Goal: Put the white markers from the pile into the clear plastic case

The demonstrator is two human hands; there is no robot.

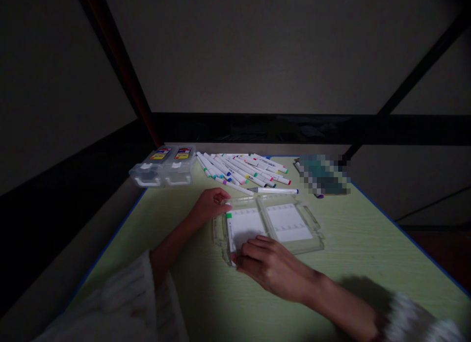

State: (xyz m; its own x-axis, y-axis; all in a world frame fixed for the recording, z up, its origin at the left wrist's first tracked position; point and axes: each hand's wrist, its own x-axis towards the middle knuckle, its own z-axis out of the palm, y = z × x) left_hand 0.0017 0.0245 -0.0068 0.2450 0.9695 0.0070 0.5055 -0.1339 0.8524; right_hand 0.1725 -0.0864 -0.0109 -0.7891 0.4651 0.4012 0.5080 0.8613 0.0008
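Note:
An open clear plastic marker case (294,246) lies on the table with white slotted inserts in both halves. A white marker (230,234) with a green band lies along the left edge of its left half. My left hand (211,204) is closed at the case's far left corner, with thumb and finger at the rim beside the marker's top end. My right hand (267,266) reaches over the near part of the left half. Its curled fingers are at the marker's near end, which they partly hide.
Several white markers with coloured ends (243,170) are heaped beyond the case. One blue-ended marker (277,190) lies just behind it. Two closed clear cases (178,177) stand at the far left. A blurred flat object (326,175) lies at the right, beside a purple-ended marker (319,195).

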